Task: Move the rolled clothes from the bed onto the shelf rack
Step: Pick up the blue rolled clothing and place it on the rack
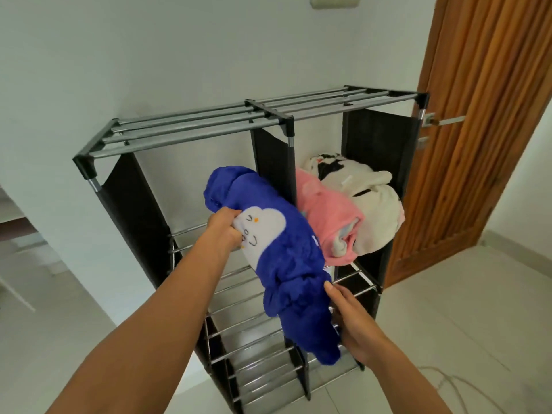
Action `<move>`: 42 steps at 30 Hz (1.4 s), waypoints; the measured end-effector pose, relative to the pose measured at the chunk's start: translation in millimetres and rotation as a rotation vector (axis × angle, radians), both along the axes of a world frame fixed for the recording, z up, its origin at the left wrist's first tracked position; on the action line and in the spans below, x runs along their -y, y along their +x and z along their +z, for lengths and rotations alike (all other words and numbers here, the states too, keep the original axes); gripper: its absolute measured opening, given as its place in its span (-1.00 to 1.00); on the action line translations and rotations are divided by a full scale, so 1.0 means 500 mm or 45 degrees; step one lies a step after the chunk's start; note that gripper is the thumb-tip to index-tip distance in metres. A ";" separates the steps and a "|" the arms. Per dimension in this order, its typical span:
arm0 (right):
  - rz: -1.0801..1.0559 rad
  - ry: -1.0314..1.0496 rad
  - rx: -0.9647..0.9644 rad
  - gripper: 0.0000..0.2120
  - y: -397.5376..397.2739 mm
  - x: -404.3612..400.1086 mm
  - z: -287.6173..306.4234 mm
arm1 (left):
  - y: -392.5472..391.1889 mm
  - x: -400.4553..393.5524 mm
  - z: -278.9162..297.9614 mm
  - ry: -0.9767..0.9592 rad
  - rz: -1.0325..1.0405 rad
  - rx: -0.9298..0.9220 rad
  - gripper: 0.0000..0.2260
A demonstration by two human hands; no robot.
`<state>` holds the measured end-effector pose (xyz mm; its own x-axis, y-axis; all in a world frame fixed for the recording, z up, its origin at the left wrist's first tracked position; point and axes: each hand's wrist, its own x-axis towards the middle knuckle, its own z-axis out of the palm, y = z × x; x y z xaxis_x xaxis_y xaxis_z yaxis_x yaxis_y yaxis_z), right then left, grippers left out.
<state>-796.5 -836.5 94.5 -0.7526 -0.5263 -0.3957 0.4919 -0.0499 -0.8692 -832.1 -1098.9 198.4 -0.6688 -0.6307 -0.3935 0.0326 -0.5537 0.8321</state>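
Note:
A rolled blue fleece garment (286, 258) with a white cloud face hangs in the air in front of the shelf rack (191, 132), slanting from upper left to lower right. My left hand (224, 231) grips its upper part at the white patch. My right hand (349, 321) holds its loose lower end from the right side. In the rack's upper right compartment lie a pink roll (325, 216) and a white roll (373, 204) side by side. The upper left compartment behind the blue roll holds nothing that I can see.
The rack has metal bars and black fabric walls and stands against a white wall. A slatted wooden door (478, 115) with a metal handle stands close to its right. A white cable (448, 383) lies on the tiled floor at lower right. Furniture edges show at far left.

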 end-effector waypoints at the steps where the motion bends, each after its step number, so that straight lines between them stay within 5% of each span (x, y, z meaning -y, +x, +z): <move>1: 0.039 0.000 0.031 -0.40 0.001 0.014 -0.007 | -0.013 0.017 -0.004 0.019 0.021 -0.009 -0.77; 6: 0.129 -0.036 0.068 -0.43 0.004 0.086 -0.016 | -0.068 0.096 -0.029 0.080 0.128 -0.001 -0.63; 14: -0.353 0.100 -0.138 -0.60 -0.039 0.169 0.010 | -0.102 0.144 -0.050 -0.085 0.002 0.070 -0.65; 18: -0.413 0.181 -0.147 -0.59 -0.050 0.196 -0.004 | -0.112 0.144 -0.084 -0.418 -0.255 0.202 -0.78; 23: -0.412 0.293 -0.191 -0.55 -0.061 0.199 -0.007 | -0.164 0.212 -0.208 -0.791 -0.330 0.429 -0.51; 28: -0.393 0.391 -0.189 -0.51 -0.053 0.182 -0.018 | -0.108 0.131 -0.127 -1.093 -0.163 0.595 -0.44; 30: -0.398 0.437 -0.162 -0.56 -0.041 0.157 -0.031 | -0.067 0.063 -0.087 -1.385 -0.015 0.424 -0.42; 33: -0.506 0.496 -0.085 -0.72 -0.002 0.088 -0.063 | 0.006 -0.063 -0.063 -1.664 0.035 -0.252 -0.59; 35: -0.608 0.527 0.004 -0.72 0.035 0.018 -0.085 | 0.049 -0.156 -0.067 -1.667 -0.198 -0.610 -0.79; 37: -0.733 0.556 0.096 -0.70 0.084 -0.067 -0.106 | 0.072 -0.248 -0.085 -1.581 -0.661 -0.701 -0.86; 42: -1.193 0.538 0.254 -0.85 0.252 -0.299 -0.125 | 0.073 -0.502 -0.198 -1.677 -1.845 -0.303 -0.78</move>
<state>-670.5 -686.8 32.1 -0.6887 0.4439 -0.5732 0.5494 -0.1963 -0.8122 -795.3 -847.7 99.4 -0.8211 0.5678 -0.0581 0.3556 0.5885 0.7261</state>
